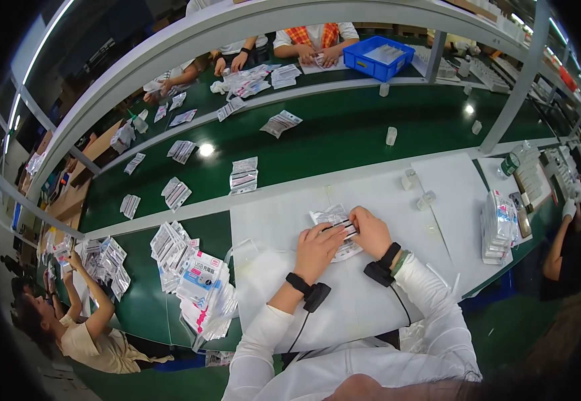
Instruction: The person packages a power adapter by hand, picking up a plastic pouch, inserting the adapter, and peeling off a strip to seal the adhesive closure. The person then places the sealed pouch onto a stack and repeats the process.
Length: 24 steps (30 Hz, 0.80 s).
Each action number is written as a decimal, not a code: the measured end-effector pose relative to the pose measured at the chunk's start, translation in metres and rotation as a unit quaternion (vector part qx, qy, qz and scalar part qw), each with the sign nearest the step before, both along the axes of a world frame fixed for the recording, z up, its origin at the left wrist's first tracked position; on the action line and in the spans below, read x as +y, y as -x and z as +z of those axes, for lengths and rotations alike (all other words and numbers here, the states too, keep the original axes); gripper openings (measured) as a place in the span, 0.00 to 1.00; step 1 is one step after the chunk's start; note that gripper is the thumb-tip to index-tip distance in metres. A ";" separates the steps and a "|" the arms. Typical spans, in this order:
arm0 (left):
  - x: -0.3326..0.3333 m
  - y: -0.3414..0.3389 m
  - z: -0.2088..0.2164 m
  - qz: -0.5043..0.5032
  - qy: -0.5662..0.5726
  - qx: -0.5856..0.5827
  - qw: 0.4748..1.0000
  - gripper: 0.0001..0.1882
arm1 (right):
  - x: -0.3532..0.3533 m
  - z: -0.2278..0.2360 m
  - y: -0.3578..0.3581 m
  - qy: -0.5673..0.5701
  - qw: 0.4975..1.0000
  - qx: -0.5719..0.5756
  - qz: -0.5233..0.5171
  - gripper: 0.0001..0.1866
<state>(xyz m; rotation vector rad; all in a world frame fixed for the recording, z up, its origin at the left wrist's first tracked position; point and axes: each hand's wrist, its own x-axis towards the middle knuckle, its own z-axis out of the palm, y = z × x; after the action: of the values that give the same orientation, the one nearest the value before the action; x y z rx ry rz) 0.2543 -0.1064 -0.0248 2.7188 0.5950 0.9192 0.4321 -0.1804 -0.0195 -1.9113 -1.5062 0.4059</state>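
Note:
A silver-and-white plastic packet with dark print lies on the white sheet in front of me, held between both hands. My left hand is at its left side, fingers together and bent over the near part. My right hand grips the right edge, its fingertips close to those of the left. Both hands cover the packet's middle, so anything inside it is hidden. Black bands with small black boxes and cables sit on both wrists. Beyond my right hand, two small clear plastic pieces rest on the sheet.
A loose pile of packets lies to the left, and a packet stack stands right beside a bottle. Flat packets are spread over the green belt behind a pale rail. Co-workers sit opposite, near a blue bin.

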 end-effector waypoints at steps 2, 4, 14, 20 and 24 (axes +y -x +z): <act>-0.003 -0.004 0.007 0.009 -0.043 0.010 0.999 0.13 | -0.002 -0.001 -0.001 0.004 1.000 -0.005 0.012 0.19; -0.014 -0.018 0.016 0.118 -0.105 0.090 0.983 0.12 | -0.006 -0.003 -0.001 0.013 0.999 -0.015 0.038 0.18; 0.017 -0.035 -0.005 0.208 -0.161 0.091 0.960 0.10 | -0.005 -0.009 0.010 -0.054 0.994 -0.050 0.086 0.15; -0.002 -0.014 0.009 0.113 0.003 0.115 0.987 0.19 | -0.022 0.003 -0.006 0.016 0.989 -0.123 0.074 0.17; 0.000 0.020 0.012 0.040 0.037 0.126 0.990 0.24 | -0.032 0.025 -0.013 -0.095 0.966 -0.161 0.179 0.22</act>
<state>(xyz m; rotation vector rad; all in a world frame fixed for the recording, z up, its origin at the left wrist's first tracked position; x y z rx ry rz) 0.2341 -0.1065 -0.0131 2.7807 0.7748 0.5587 0.4453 -0.2127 0.0057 -1.6090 -2.0375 0.1005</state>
